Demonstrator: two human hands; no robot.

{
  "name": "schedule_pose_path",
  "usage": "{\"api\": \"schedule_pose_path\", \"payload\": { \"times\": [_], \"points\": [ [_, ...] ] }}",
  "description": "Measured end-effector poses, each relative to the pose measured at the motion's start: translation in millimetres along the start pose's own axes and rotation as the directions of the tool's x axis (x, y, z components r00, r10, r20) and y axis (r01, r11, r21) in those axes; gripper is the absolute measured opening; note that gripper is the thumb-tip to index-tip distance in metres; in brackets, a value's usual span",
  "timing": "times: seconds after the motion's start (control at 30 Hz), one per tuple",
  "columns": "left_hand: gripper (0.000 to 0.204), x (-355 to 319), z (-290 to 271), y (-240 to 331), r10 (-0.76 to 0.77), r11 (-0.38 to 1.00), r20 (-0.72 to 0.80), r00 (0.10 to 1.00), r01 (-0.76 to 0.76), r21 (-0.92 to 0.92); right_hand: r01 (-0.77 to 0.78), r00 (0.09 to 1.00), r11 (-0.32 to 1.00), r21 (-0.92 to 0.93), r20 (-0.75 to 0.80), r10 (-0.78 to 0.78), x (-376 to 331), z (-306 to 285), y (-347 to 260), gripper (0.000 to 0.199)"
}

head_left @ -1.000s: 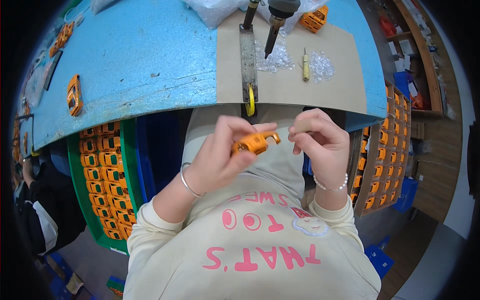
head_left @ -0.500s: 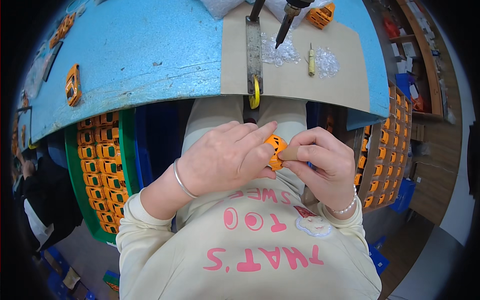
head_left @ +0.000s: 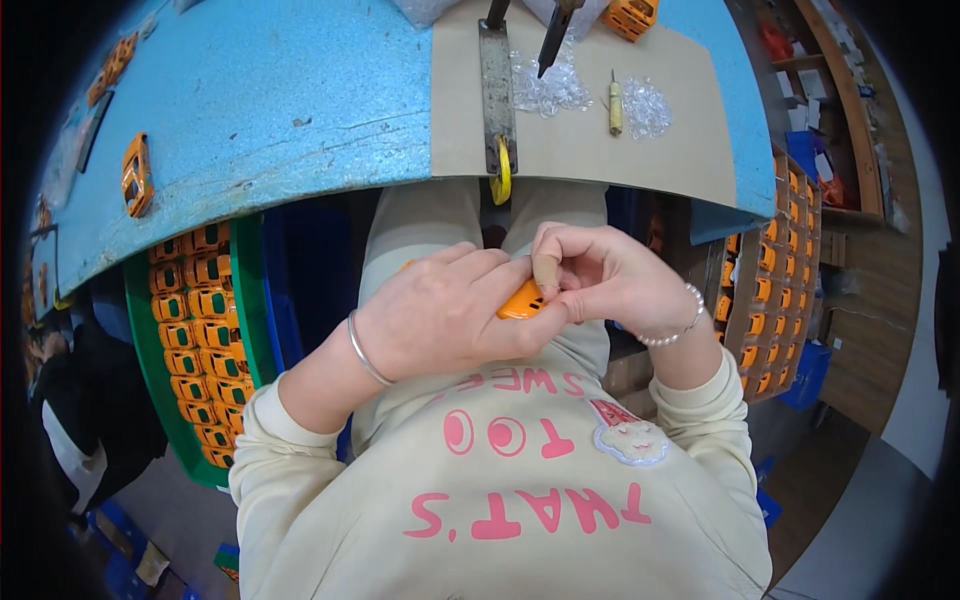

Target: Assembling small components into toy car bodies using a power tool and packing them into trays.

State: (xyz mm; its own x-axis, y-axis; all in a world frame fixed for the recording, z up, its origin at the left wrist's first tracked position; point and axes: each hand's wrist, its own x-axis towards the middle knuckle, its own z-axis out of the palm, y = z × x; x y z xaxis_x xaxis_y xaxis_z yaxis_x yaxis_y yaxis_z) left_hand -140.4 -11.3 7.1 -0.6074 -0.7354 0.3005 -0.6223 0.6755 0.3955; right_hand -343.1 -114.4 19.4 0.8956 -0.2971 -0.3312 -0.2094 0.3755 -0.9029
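Above my lap, my left hand (head_left: 440,308) is wrapped over an orange toy car body (head_left: 520,302). Most of the car is under the palm and fingers; one end with small dark slots shows beside the thumb. My right hand (head_left: 625,285) is at that exposed end, its thumb and bent fingers pinched together against the car. A tan wrap (head_left: 546,272) covers one of its fingers. Whatever is between those right fingertips, if anything, is hidden.
Ahead is a blue-topped table (head_left: 330,90) with a cardboard sheet (head_left: 600,160), piles of clear plastic parts (head_left: 550,85), a yellow-handled pointed tool (head_left: 615,110) and a metal bar (head_left: 496,85). A dark pointed tool (head_left: 553,45) hangs above. Orange car bodies fill a green crate (head_left: 150,390) and a divided box (head_left: 780,265).
My right hand has turned and moved up over the car's end, its fingers now curled inward. The car has tilted and sunk lower in my left hand. The whole view has shifted slightly.
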Motion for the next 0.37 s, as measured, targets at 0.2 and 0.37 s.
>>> {"api": "schedule_pose_path", "payload": {
  "times": [0.2, 0.37],
  "points": [
    [0.034, -13.1, 49.2, -15.5, -0.340, 0.803, -0.450, 0.826, 0.006, -0.595, 0.181, 0.933, 0.902, 0.391, -0.359, -0.032, -1.0, 13.1, 19.3, 0.015],
    [0.037, 10.9, 28.7, -23.5, -0.786, -0.240, 0.085, 0.612, -0.175, -0.955, -0.100, 0.972, 0.963, 0.250, -0.182, 0.148, 6.7, 23.8, 55.0, 0.039]
  ]
}}
